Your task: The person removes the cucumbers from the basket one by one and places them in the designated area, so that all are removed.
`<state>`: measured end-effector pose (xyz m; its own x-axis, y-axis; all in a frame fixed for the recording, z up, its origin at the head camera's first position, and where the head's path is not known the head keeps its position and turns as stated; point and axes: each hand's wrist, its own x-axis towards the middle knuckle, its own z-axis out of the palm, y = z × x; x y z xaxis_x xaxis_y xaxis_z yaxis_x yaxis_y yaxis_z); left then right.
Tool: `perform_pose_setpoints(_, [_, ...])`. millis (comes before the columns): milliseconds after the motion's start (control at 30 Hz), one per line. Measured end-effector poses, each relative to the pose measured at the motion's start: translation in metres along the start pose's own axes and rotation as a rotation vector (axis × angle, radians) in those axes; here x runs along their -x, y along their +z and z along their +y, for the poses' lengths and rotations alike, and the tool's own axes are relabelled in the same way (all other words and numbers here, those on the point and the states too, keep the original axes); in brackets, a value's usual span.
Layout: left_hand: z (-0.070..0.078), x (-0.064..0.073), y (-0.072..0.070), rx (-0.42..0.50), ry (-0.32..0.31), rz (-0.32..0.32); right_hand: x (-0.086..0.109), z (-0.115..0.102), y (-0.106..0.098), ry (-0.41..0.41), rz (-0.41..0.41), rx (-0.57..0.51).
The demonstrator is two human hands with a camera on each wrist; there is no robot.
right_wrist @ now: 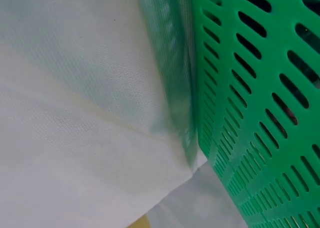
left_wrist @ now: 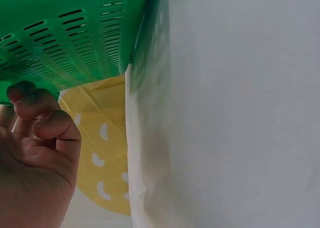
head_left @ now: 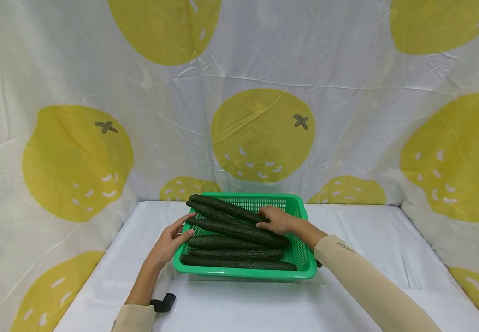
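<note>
A green perforated basket (head_left: 247, 274) holds several long dark-green cucumbers (head_left: 239, 265). My left hand (head_left: 165, 244) is at the basket's left rim, thumb and forefinger either side of a cucumber's end (head_left: 199, 223); I cannot tell whether they grip it or the rim. In the left wrist view, the other fingers (left_wrist: 55, 125) curl beside the basket's outer wall (left_wrist: 75, 52). Reaching over the right side, my right hand (head_left: 275, 220) pinches the right end of the rearmost cucumber (head_left: 227, 208). The right wrist view has only the basket's slotted side (right_wrist: 270, 107); the hand is hidden there.
The basket stands on a white-covered table (head_left: 239, 306). A white cloth with yellow lemon prints (head_left: 264, 133) hangs behind and at both sides. A black strap piece (head_left: 163, 303) sticks out at the left wrist.
</note>
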<state>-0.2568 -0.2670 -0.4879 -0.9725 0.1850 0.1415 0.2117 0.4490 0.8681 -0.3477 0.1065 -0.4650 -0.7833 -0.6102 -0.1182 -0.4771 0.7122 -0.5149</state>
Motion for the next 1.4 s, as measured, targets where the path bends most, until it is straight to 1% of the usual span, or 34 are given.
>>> perform_pose_setpoints(133, [0.000,0.000,0.000,0.006,-0.003,0.001,0.000,-0.002,-0.001,0.018,0.038,-0.075])
perform_pose_setpoints(167, [0.001,0.000,0.000,0.010,-0.005,0.001,0.000,-0.002,-0.002,0.019,0.046,-0.079])
perform_pose_setpoints(233, [0.001,0.001,0.000,0.020,-0.006,0.000,0.001,-0.003,-0.003,-0.001,0.058,-0.072])
perform_pose_setpoints(367, [0.002,0.001,-0.001,0.027,-0.011,0.002,0.002,-0.005,-0.005,-0.059,0.072,-0.019])
perform_pose_setpoints(433, [0.001,0.001,-0.001,0.028,-0.010,0.005,0.002,-0.006,-0.005,-0.076,0.079,-0.016])
perform_pose_setpoints(667, [0.000,0.001,0.001,0.049,0.001,-0.018,0.006,-0.004,-0.003,-0.058,0.133,-0.060])
perform_pose_setpoints(833, [0.000,0.001,0.001,0.056,-0.007,-0.024,0.009,-0.004,-0.004,-0.076,0.174,-0.095])
perform_pose_setpoints(1033, [0.001,0.002,-0.001,0.043,-0.004,-0.019,0.012,-0.008,-0.009,-0.064,0.262,-0.147])
perform_pose_setpoints(1133, [0.001,0.001,-0.002,0.038,0.001,-0.025,0.015,-0.010,-0.010,-0.058,0.308,-0.149])
perform_pose_setpoints(1200, [0.001,0.002,-0.002,0.034,0.004,-0.030,0.017,-0.011,-0.012,-0.057,0.323,-0.153])
perform_pose_setpoints(1333, [0.001,0.002,-0.002,0.027,0.001,-0.025,0.021,-0.014,-0.017,-0.062,0.345,-0.119])
perform_pose_setpoints(1400, [0.001,0.003,-0.002,0.033,0.002,-0.023,0.022,-0.016,-0.022,-0.076,0.357,-0.110])
